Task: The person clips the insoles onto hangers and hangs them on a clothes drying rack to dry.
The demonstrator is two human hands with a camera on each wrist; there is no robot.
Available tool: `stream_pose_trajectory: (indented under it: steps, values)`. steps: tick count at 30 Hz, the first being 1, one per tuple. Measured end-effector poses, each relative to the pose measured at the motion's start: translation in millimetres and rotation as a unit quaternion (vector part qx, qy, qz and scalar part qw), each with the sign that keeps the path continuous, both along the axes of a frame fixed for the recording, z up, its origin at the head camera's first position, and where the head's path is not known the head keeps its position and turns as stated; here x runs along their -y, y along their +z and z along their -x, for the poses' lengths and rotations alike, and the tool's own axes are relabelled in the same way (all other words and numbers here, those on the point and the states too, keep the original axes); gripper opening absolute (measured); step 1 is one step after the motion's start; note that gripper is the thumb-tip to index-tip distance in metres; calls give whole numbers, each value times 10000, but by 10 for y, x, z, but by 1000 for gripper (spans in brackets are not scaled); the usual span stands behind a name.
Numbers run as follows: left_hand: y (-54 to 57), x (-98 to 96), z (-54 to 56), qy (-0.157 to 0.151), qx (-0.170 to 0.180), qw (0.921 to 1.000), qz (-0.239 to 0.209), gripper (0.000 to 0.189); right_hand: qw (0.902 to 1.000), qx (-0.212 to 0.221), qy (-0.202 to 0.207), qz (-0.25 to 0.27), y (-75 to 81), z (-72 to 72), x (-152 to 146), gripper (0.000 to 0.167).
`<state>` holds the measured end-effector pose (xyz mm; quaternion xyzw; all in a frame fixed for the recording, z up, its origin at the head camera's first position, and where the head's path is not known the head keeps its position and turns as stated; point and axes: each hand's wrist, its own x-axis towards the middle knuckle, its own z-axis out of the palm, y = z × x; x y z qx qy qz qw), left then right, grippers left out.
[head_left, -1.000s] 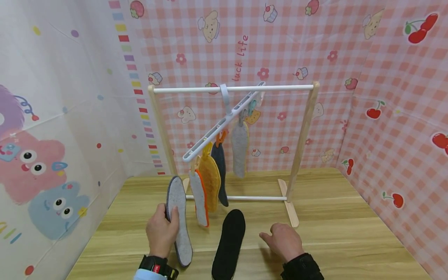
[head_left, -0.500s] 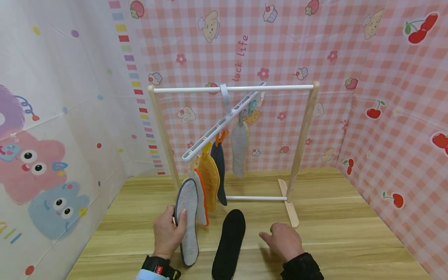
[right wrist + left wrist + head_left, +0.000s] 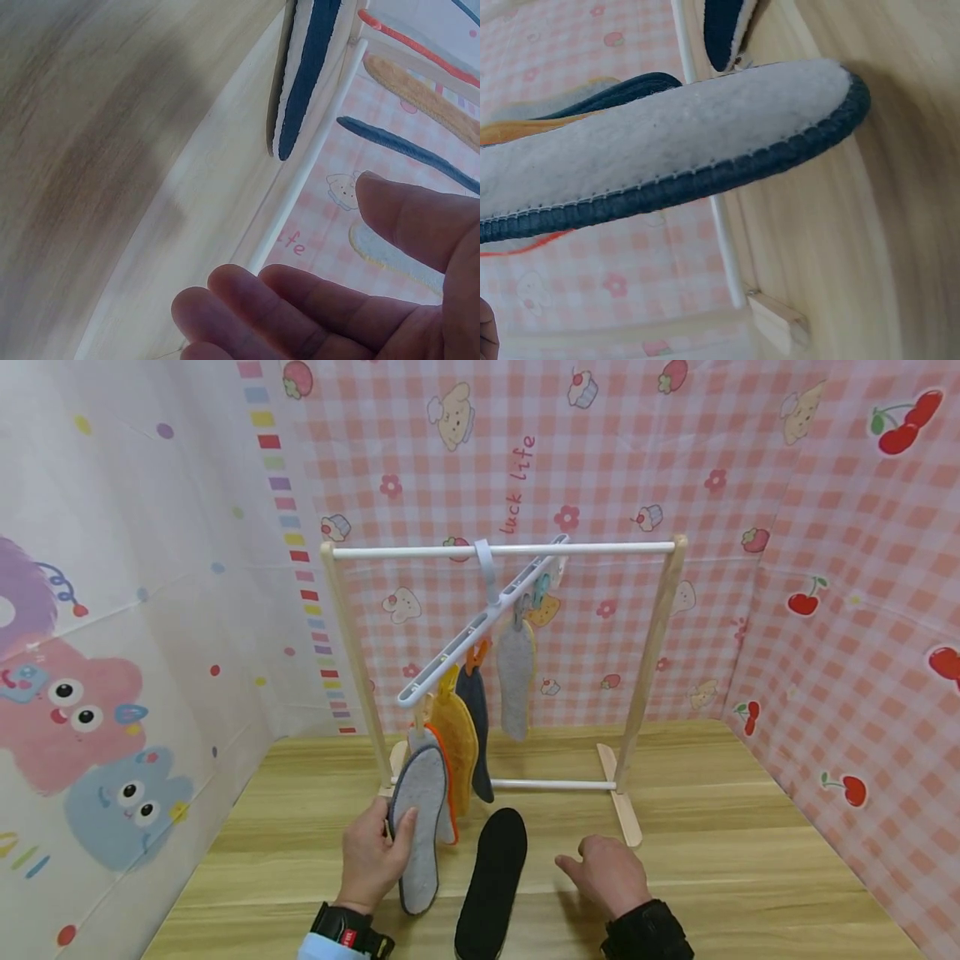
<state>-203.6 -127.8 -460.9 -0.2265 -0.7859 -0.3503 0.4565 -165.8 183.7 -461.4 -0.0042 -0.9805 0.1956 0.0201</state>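
Note:
In the head view my left hand [image 3: 375, 852] grips a grey insole [image 3: 423, 827] with a dark blue edge, thumb across its face. It stands nearly upright in front of a hanging grey insole with an orange edge [image 3: 451, 817], partly covering it. The left wrist view shows the held insole's fluffy pale face and stitched dark blue rim [image 3: 727, 174]. A dark insole [image 3: 491, 885] lies flat on the table between my hands. My right hand [image 3: 609, 872] is held over the table at the right, fingers loosely bent, holding nothing.
A white hanger [image 3: 465, 639] hooks over the rack's white top bar [image 3: 600, 549]. Clothespins on it hold a yellow insole [image 3: 461, 743], a dark blue insole [image 3: 474, 718] and a grey insole [image 3: 515, 681]. A teal clothespin [image 3: 541, 590] sits near its far end. The rack's wooden foot [image 3: 619, 797] stands behind my right hand.
My left hand has moved right with the grey insole, bringing it from beside the orange-edged insole to in front of it. The right hand stays in place.

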Motion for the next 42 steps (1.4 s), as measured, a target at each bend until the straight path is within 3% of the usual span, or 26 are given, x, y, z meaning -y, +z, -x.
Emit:
stream_pose_trajectory:
  steps: [7, 15, 23, 36, 42]
  values:
    - [103, -76, -21, -320, -105, 9994, 20, 19, 10000, 35, -23, -22, 14, 6, 10, 39]
    - [131, -152, -25, -540, -43, 9985, -70, 17, 9999, 72, -11, -95, 19, 3, 24, 40]
    - [176, -239, 8, -794, -242, 9964, -162, 19, 9999, 125, -40, -102, 13, 16, 14, 40]
    - [219, -435, 23, -1286, 42, 9916, -124, 24, 10000, 88, -9, -42, 62, 43, 3, 41]
    - [241, -538, 34, -1597, 355, 9863, -216, 20, 10000, 37, -19, -4, 108, 49, 21, 41]
